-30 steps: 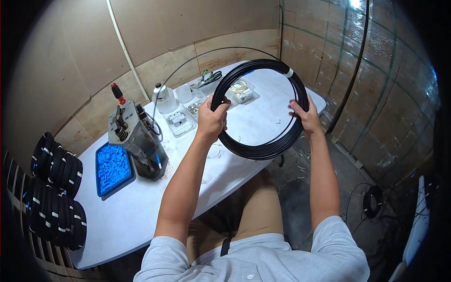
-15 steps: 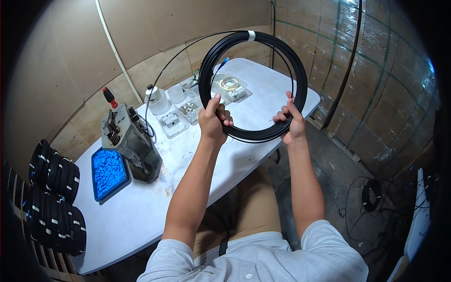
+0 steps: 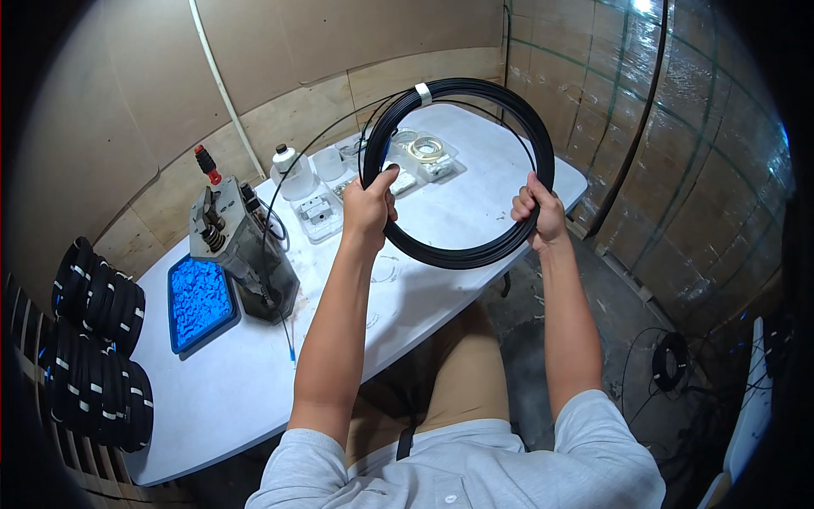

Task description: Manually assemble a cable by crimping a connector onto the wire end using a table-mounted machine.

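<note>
A large coil of thin black cable is held up over the table, tilted toward me. My left hand wraps round its left side, thumb on top. On the opposite side my right hand is closed round the bundle. A white tape band binds the coil at its top left. One loose cable end arcs away to the left and hangs down past the metal machine; its blue-tipped connector rests at the white table beside my left forearm.
A blue tray of small blue pieces sits left of the machine. Behind stand a white-capped bottle and clear boxes of parts. Stacked black coils are at far left; another coil lies on the floor at right.
The coil has turned counterclockwise, its tape band moving from the top toward the left. The loose end now hangs lower, with its blue tip down by the machine. Both hands still hold on.
</note>
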{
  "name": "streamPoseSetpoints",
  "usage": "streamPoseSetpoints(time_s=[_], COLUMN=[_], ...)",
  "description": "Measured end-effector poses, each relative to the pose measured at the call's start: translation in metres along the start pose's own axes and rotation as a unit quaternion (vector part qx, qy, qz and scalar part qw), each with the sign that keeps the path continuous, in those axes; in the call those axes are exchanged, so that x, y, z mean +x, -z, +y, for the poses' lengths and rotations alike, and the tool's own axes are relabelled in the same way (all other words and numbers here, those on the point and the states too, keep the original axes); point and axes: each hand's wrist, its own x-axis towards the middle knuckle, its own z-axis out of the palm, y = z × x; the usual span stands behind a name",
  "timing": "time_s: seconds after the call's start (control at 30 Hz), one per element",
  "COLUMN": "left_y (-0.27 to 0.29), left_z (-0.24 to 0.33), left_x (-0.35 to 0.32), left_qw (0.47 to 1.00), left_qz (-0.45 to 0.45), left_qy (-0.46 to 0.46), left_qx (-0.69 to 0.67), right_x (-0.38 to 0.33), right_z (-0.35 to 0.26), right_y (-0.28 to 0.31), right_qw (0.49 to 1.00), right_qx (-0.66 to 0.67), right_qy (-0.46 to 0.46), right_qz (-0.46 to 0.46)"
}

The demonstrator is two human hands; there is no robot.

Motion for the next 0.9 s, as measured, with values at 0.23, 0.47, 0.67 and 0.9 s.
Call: streamPoseSetpoints(time_s=[0.23, 0.47, 0.67, 0.9], left_y=[-0.012, -0.001, -0.009, -0.005], left_z=[0.008, 0.013, 0.005, -0.055], left_x=[-0.018, -0.018, -0.015, 0.010], left_qw=[0.998, 0.998, 0.995, 0.978], left_qz=[-0.009, -0.034, -0.016, 0.031], left_qy=[-0.055, 0.006, 0.078, 0.105], left_qx=[0.015, 0.043, 0.055, 0.177], right_x=[0.009, 0.008, 0.024, 0.050], right_z=[-0.009, -0.013, -0.017, 0.006], right_y=[0.036, 0.007, 0.017, 0.050], right_qw=[0.984, 0.996, 0.988, 0.963], right_qx=[0.019, -0.061, -0.149, -0.227], right_qy=[-0.025, -0.038, -0.041, -0.133], right_qz=[-0.173, -0.057, 0.015, 0.053])
